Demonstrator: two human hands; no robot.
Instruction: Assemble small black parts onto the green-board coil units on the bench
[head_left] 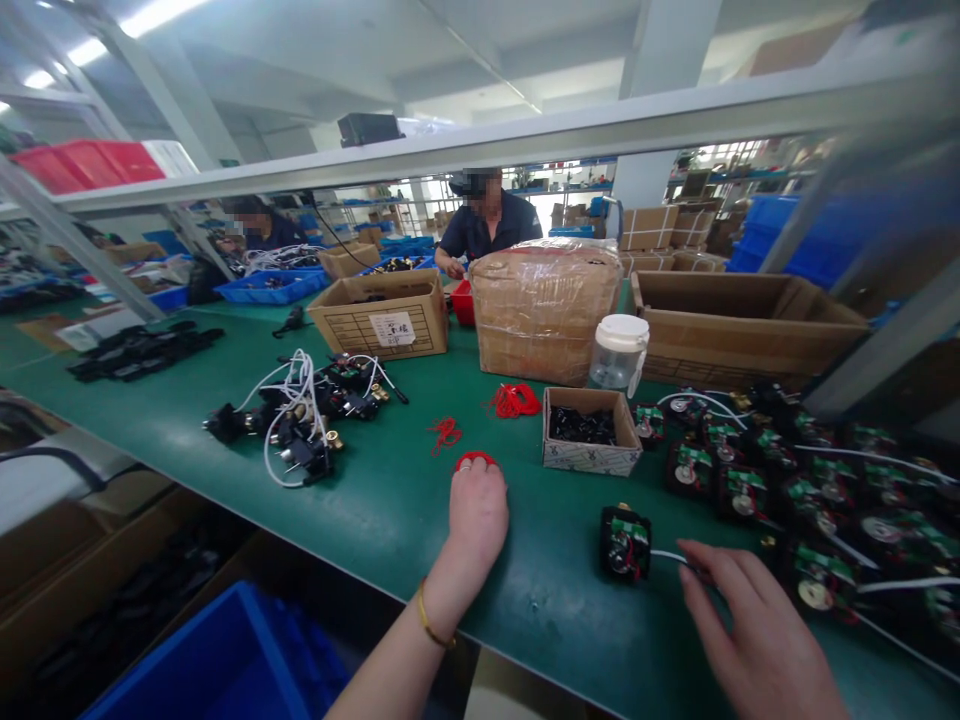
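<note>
My left hand [478,508] is closed at the table's middle, its fingers bent down over a bundle of red wires [477,459] that mostly hides beneath them. Beyond it lie a small loose cluster of red wires [447,432] and a thicker red wire bundle [516,400]. At the lower right, my right hand [757,625] pinches the white cable [666,555] near a dark end partly hidden by the fingers. That cable runs to a black housing with a green circuit board [625,545], which rests on the green tabletop.
Many similar circuit-board units [817,480] crowd the right side. A small box of black parts [589,428], a clear jar [619,352] and a wrapped carton [546,305] stand ahead. Cabled black parts [300,410] lie left. A co-worker [491,225] sits opposite, beneath an overhead shelf [420,152].
</note>
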